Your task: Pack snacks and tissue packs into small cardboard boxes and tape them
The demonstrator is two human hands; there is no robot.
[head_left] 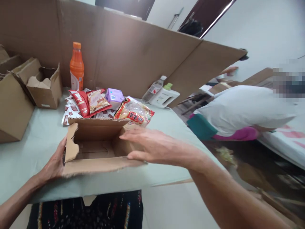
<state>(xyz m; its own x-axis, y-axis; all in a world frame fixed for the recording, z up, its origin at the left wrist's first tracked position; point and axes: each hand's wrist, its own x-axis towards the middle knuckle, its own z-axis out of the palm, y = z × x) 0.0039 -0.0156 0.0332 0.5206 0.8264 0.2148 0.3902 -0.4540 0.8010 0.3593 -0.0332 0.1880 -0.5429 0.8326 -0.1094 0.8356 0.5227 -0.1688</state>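
Observation:
An open-topped cardboard box (95,165) stands near the table's front edge, and the bottom that shows inside is bare. A torn, notched flap (72,143) rises at its left end. My left hand (56,162) grips that end from outside, some of its fingers hidden by the box. My right hand (149,144) lies over the box's right end, with fingers stretched out and the thumb by the front edge. Just behind the box are red snack packets (98,103), a purple pack (114,98) and a clear-and-red food bag (134,113).
An orange bottle (77,68), a clear bottle (156,89) and a white jug (164,97) stand at the back, before a tall cardboard screen (133,51). More cardboard boxes (45,92) are at left. A person in white (245,109) bends over beyond the table's right side.

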